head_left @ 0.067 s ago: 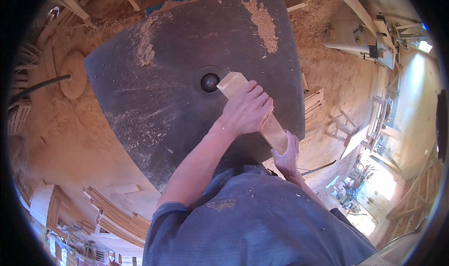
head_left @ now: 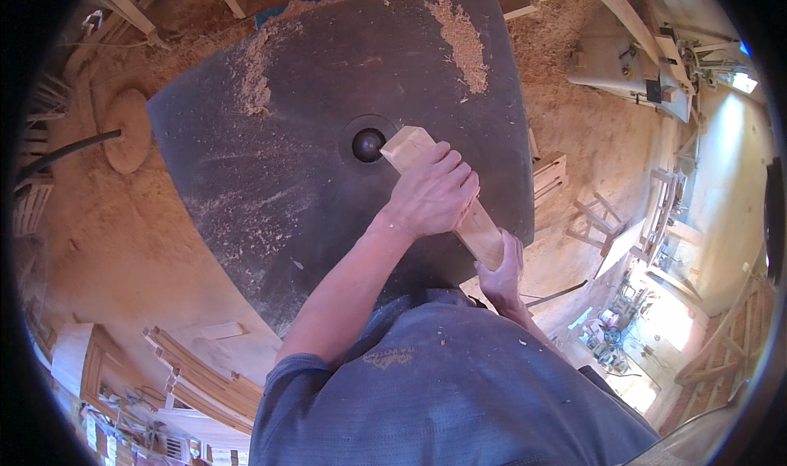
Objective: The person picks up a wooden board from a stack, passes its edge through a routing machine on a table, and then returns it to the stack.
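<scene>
Wooden block: squared and pale, at the middle of the frame, slanting from just right of the round opening down toward the lower right; whether it lies flat on the desk or is lifted slightly cannot be told
Left hand: clamped over the upper part of the block, fingers curled around its right edge
Right hand: closed about the lower end, apart from the left hand
Spindle: a dark, rounded top set in the opening, close beside the block's upper corner; contact and spinning cannot be judged
Desk: broad, dark and smooth, filling the upper middle of the frame
Wood chips: piled toward the top of the desk, with finer dust scattered to the left
Kickback risk: if the spindle turns and carries a cutter, a corner fed in too abruptly could catch and throw the block
Finger risk: the left hand is near the spindle, so a slip of its grip could carry the fingers toward it
Seating risk: chips trapped underneath could make the block rock and spoil an even cut
</scene>
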`<state>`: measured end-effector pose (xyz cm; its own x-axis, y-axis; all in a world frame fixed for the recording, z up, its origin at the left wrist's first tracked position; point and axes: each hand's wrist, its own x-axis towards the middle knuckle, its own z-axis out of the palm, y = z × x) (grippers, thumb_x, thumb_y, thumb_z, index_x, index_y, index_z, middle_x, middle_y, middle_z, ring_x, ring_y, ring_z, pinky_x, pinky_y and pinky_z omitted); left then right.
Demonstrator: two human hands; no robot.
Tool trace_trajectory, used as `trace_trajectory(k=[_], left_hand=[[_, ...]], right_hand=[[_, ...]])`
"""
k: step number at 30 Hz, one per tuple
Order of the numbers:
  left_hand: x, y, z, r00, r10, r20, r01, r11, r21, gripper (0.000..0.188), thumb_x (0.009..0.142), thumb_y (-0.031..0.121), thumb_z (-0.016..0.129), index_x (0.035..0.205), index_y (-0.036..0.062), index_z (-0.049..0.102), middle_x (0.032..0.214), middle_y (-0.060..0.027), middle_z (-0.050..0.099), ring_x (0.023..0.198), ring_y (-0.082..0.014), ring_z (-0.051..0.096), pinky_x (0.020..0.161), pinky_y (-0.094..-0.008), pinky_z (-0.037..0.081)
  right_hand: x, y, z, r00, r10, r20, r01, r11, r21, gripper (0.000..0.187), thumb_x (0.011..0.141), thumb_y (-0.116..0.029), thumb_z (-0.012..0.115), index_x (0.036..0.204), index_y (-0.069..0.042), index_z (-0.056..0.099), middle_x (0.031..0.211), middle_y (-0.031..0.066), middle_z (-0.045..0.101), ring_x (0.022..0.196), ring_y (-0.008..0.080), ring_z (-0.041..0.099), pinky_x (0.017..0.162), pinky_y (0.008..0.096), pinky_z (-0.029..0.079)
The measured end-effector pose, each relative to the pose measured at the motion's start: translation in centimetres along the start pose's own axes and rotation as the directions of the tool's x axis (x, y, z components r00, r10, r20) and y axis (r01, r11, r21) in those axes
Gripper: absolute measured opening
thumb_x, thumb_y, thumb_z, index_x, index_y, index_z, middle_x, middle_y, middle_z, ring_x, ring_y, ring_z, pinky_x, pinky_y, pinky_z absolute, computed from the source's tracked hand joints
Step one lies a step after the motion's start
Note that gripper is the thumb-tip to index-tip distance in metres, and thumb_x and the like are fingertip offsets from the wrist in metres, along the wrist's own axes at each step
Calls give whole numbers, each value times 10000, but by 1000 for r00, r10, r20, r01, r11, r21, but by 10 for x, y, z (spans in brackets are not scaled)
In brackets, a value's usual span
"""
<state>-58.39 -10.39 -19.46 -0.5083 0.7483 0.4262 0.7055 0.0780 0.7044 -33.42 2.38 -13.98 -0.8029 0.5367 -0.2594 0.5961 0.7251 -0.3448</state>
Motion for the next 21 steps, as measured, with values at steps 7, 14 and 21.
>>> trace_trajectory(k=[7,14,21], left_hand=[[-7,-17,-10,1000,11,-25,-11,999,32,113,824,148,734,809,83,643,782,-58,587,854,-254,601,945,-390,485],[-19,-11,-17,998,-65,-8,65,998,-11,110,793,129,744,841,74,661,770,-56,576,840,-248,592,911,-377,489],[-25,4,-26,992,-128,-4,128,992,22,146,767,97,768,880,64,682,797,-49,604,843,-239,602,907,-374,496]], right_hand=[[0,-15,17,998,67,18,-68,997,43,770,661,-37,823,1378,15,548,1300,225,618,1211,436,566,1069,509,462],[-3,-15,17,999,34,43,-35,999,41,773,658,-24,810,1386,18,553,1271,224,617,1203,426,578,1047,491,487],[0,-18,6,996,-13,89,10,999,41,745,663,-28,803,1369,16,571,1286,226,624,1208,426,579,1051,488,489]])
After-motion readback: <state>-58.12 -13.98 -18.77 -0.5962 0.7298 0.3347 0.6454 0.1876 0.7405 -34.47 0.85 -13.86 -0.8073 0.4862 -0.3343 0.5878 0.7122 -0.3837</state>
